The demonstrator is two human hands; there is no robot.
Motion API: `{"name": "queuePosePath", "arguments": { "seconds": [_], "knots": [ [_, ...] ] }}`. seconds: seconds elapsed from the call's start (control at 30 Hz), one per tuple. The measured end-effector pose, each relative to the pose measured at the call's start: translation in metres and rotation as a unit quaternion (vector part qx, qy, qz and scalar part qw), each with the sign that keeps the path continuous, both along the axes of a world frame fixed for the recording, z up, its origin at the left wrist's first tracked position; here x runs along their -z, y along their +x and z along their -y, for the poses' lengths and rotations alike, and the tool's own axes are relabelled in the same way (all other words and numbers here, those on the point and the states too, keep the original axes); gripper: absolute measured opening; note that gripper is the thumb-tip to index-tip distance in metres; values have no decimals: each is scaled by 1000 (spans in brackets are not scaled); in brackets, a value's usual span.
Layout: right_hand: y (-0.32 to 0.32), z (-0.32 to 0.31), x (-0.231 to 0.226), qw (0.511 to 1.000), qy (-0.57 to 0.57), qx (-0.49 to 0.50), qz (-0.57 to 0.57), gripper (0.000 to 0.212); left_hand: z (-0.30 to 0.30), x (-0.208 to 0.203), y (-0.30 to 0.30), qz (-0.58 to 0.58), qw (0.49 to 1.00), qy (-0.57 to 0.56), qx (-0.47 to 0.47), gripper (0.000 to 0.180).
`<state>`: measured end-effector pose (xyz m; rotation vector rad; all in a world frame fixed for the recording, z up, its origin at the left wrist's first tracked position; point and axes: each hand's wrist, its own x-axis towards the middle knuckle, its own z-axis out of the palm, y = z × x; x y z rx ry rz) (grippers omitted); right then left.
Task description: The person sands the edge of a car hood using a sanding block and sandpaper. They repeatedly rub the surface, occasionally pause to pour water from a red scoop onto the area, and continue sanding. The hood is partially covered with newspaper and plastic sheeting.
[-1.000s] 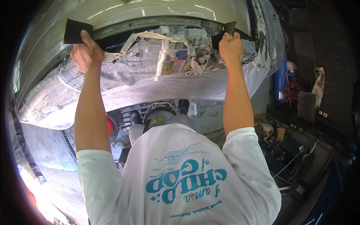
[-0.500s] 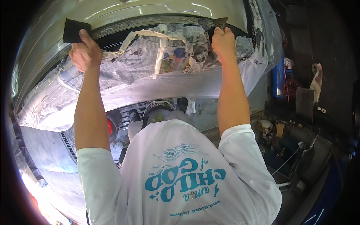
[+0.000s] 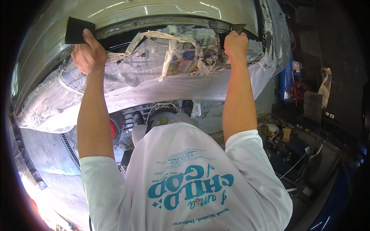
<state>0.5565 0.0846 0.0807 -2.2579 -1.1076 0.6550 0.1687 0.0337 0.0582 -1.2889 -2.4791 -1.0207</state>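
Observation:
My left hand (image 3: pixel 89 54) grips a black, flat, squarish pad (image 3: pixel 79 30), thumb on top, over the left part of a pale car panel. At the right, my right hand (image 3: pixel 236 45) is closed around a putty knife. Its thin, flared blade (image 3: pixel 239 27) is at the right end of the narrow, worn metal edge strip (image 3: pixel 154 23), and my fingers hide the handle. Whether the blade touches the strip, I cannot tell. Between my hands, newspaper (image 3: pixel 150 57) held with cream masking tape (image 3: pixel 166 63) covers the area just below the strip.
The glossy pale car panel (image 3: pixel 162 8) curves across the top. Translucent plastic sheeting (image 3: pixel 173 89) hangs below the newspaper and runs up the right side. A red-centred round object (image 3: pixel 112 129) is on the floor beside my left forearm. Tangled red hose (image 3: pixel 298 90) and assorted clutter lie at right.
My right hand and the putty knife have moved a little to the right and slightly nearer. My left hand keeps its hold on the black pad, almost in the same place.

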Motion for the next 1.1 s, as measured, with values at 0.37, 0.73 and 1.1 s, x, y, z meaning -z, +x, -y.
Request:
{"name": "queuePosePath", "arguments": {
  "seconds": [0.37, 0.73, 1.1],
  "knots": [
    [9, 10, 6, 995, 32, -5, -97, 36, 1, -9, 6, -5, 999, 37, 36, 45],
    [5, -6, 4, 999, -10, 15, -44, 34, 1, -6, 5, -26, 997, 61, 41, 44],
    [9, 15, -8, 927, 36, -9, -374, 12, 5, -9, 6, -18, 999, 35, 35, 47]
  ]
}}
